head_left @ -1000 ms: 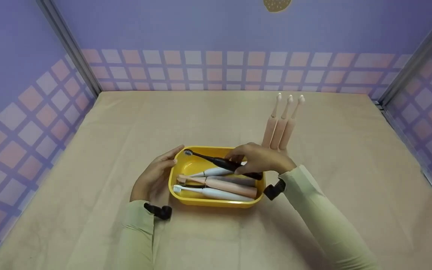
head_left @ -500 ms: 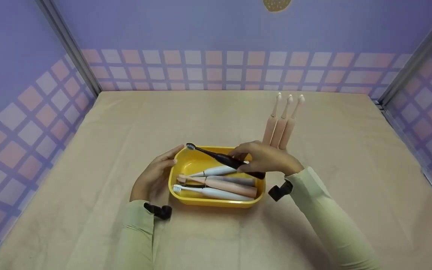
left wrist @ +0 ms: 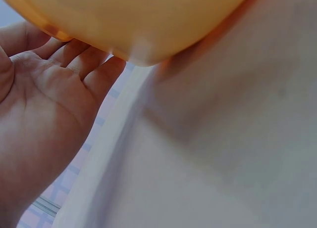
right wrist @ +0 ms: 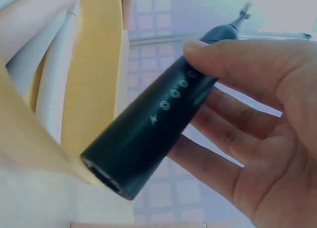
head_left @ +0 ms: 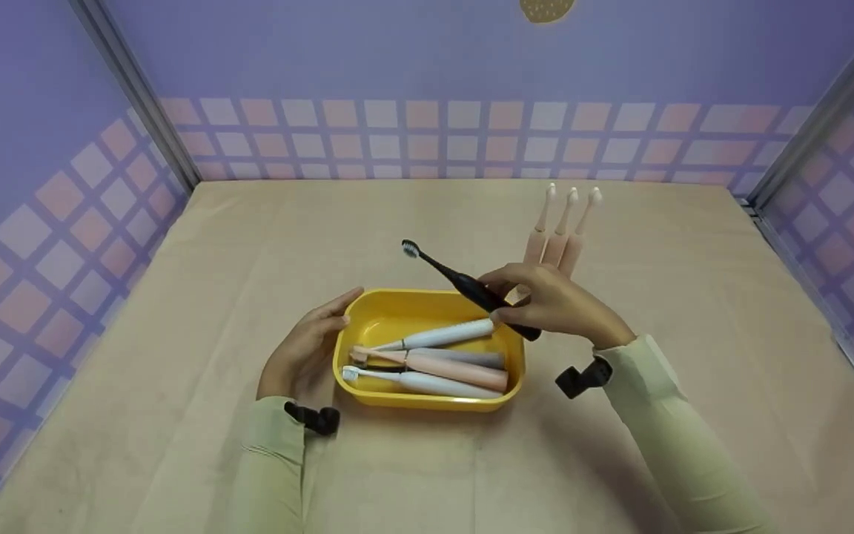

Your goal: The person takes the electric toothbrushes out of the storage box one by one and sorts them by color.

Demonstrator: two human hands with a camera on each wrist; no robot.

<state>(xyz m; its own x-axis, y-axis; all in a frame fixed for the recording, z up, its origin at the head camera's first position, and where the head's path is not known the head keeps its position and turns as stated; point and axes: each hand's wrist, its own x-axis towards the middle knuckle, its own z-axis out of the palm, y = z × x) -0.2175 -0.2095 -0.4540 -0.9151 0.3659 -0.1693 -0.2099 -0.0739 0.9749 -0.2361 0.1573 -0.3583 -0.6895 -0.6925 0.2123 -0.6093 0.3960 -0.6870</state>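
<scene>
My right hand pinches a black electric toothbrush by its handle, between thumb and fingers. The brush is tilted, with its head up to the left and its base end over the right rim of the yellow bin. In the right wrist view, a column of round marks runs down the black handle. My left hand rests against the bin's left side, fingers lying along the outer wall and thumb at the rim. Inside lie a white electric toothbrush, a pink one, another white one and a grey handle, partly hidden.
Behind the bin, to the right, three pink electric toothbrushes stand side by side with heads up; my right hand covers their lower ends. A beige cloth covers the table. Tiled-pattern walls enclose the back and sides.
My right hand has lifted the black toothbrush from inside the bin, up and to the right, uncovering the upper white toothbrush. The left hand and the bin have stayed put.
</scene>
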